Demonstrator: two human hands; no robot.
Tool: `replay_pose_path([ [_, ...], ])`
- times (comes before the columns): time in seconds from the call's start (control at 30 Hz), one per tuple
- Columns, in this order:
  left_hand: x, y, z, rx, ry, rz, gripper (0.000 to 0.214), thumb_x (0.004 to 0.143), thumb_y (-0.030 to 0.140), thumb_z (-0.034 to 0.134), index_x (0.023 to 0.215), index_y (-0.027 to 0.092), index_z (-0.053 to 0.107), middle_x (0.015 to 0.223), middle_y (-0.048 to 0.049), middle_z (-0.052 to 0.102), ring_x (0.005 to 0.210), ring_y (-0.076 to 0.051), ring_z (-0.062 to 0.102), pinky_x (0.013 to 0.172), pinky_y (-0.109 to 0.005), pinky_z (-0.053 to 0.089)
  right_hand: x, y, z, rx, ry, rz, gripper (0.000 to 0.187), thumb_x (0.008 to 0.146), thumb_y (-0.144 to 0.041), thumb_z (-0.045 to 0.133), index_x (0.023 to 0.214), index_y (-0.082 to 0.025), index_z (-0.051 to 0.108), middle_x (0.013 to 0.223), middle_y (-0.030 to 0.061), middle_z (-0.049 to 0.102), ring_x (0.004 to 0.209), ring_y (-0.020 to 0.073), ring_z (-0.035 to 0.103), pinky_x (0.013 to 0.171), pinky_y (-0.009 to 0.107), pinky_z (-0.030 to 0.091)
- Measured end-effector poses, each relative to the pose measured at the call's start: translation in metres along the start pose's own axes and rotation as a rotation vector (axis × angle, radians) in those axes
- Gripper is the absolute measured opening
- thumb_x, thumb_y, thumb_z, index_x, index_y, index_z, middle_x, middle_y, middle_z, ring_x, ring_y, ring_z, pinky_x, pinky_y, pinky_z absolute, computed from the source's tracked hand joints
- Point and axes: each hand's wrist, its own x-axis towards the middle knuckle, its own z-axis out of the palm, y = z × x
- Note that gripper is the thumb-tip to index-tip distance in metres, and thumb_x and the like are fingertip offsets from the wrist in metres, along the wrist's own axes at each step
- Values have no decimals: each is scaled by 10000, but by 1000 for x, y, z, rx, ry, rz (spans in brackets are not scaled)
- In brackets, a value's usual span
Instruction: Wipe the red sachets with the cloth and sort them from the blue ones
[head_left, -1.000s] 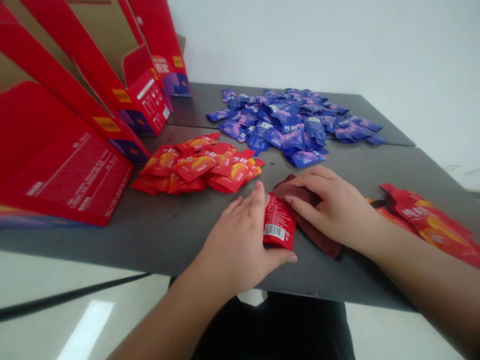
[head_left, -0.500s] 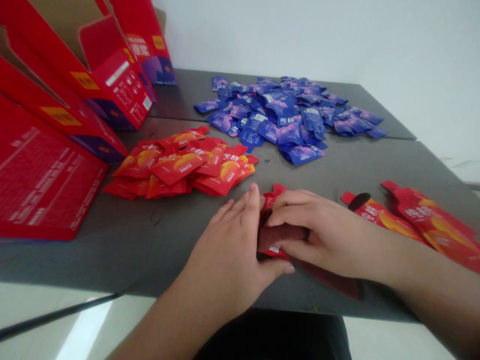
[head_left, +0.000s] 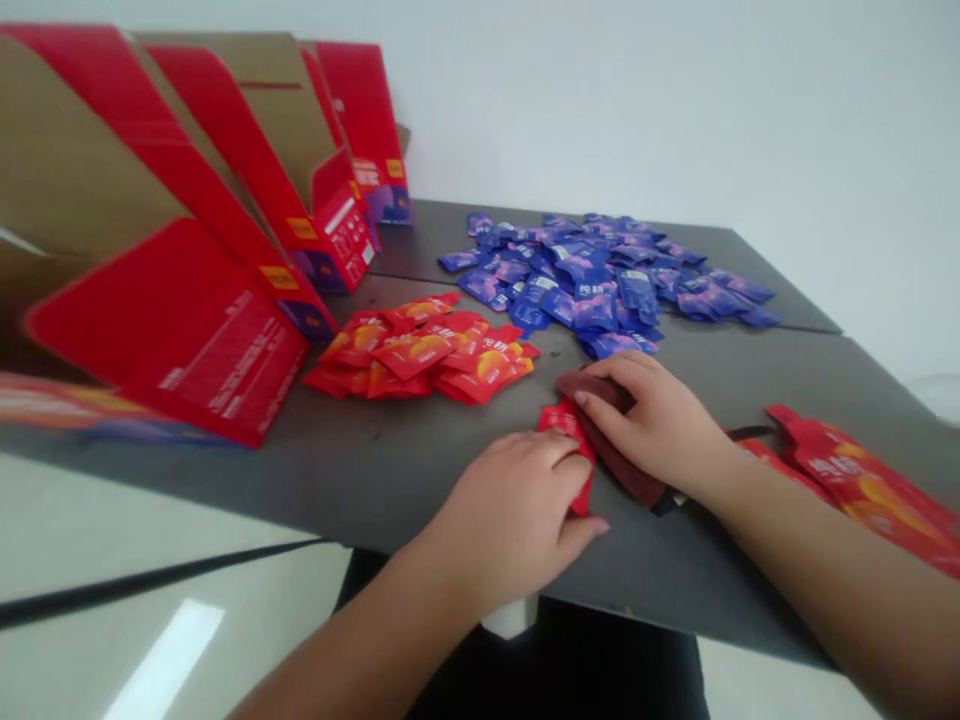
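My left hand (head_left: 517, 525) lies over a small red pouch (head_left: 562, 420) near the front of the table, its fingers curled round the pouch, whose top end and right edge show. Just to the right, my right hand (head_left: 664, 425) grips a dark brown cloth (head_left: 626, 460), which touches the pouch's right side. The thumb and fingers of that hand close on the cloth's upper part. Beyond my left hand is a heap of red-and-orange pouches (head_left: 427, 350). To the right of my right wrist lies a larger red pouch (head_left: 862, 470), with another partly hidden beside it.
Blue-purple pouches (head_left: 592, 300) are heaped at the back of the grey table (head_left: 420, 470), before a white wall. Several red cardboard boxes (head_left: 225, 350) stand at the left with flaps up. A dark strap-like thing (head_left: 750, 432) shows by my right wrist.
My right hand, with the cloth, has moved off the pouch to the right and away from me. My left hand has come over the pouch and curled its fingers. The view has shifted.
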Motion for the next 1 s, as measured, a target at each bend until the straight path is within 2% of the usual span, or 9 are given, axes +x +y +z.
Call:
replay_pose_path([
  [0.07, 0, 3, -4, 47, -31, -4, 171, 1036, 311, 606, 1146, 197, 670, 1162, -61, 739, 1070, -261, 716, 965, -407, 574, 0, 4, -1, 20, 37, 22, 236, 978, -397, 652, 1120, -232, 743, 1094, 81, 736, 1034, 284, 678, 922, 437, 533],
  [0.17, -6, 2, -13, 163, 14, -135, 199, 1068, 217, 493, 1220, 209, 621, 1067, -48, 738, 904, -244, 738, 747, -359, 574, 1, 8, -4, 48, 56, 75, 302, 968, -466, 650, 1131, -237, 759, 1075, 81, 748, 998, 294, 685, 906, 456, 536],
  [0.37, -22, -17, -43, 139, 58, -436, 222, 1085, 379, 469, 999, 248, 625, 867, -38, 738, 779, -261, 727, 636, -348, 508, 1, 9, -7, 41, 22, 96, 358, 976, -528, 620, 1108, -223, 756, 1062, 94, 751, 982, 304, 688, 895, 466, 539],
  [0.47, -23, -39, -61, 2, 319, -535, 252, 1090, 389, 438, 1035, 250, 641, 967, -47, 763, 893, -252, 736, 755, -364, 553, 0, 10, -7, 36, 9, 95, 367, 971, -534, 627, 1114, -221, 753, 1097, 100, 752, 1020, 311, 691, 910, 468, 537],
  [0.53, -19, -63, -72, -34, 582, -596, 261, 1086, 355, 430, 1205, 250, 638, 1137, -59, 760, 1031, -238, 730, 881, -360, 571, 0, 11, -6, 32, 1, 96, 369, 967, -531, 633, 1127, -219, 750, 1109, 100, 753, 1035, 312, 692, 913, 466, 536],
  [0.6, -13, -89, -80, 4, 703, -667, 391, 1070, 286, 402, 1430, 250, 552, 1286, -80, 719, 1144, -227, 707, 988, -359, 561, 0, 12, -6, 28, -5, 106, 370, 967, -527, 635, 1140, -220, 747, 1112, 99, 753, 1031, 310, 694, 907, 463, 534],
  [0.77, -3, -130, -85, 159, 338, -773, 395, 970, 252, 490, 1265, 208, 748, 1263, -174, 700, 1137, -312, 722, 1041, -433, 556, -1, 11, -6, 28, -36, 94, 356, 986, -512, 622, 1145, -213, 732, 1126, 99, 741, 1044, 297, 686, 923, 448, 522],
  [0.9, -4, -127, -86, 254, 289, -785, 410, 974, 312, 490, 1274, 198, 746, 1262, -214, 677, 1140, -401, 703, 1005, -562, 559, -3, 5, -7, 1, -75, 34, 336, 1015, -483, 596, 1153, -205, 723, 1139, 99, 716, 1063, 278, 670, 961, 437, 512],
  [1.0, -1, -118, -91, 350, 299, -715, 390, 965, 291, 492, 1248, 183, 737, 1265, -196, 685, 1198, -397, 670, 1042, -558, 542, -6, -3, -9, -27, -126, -24, 294, 1020, -424, 598, 1167, -198, 716, 1153, 108, 692, 1071, 271, 656, 984, 439, 508],
])
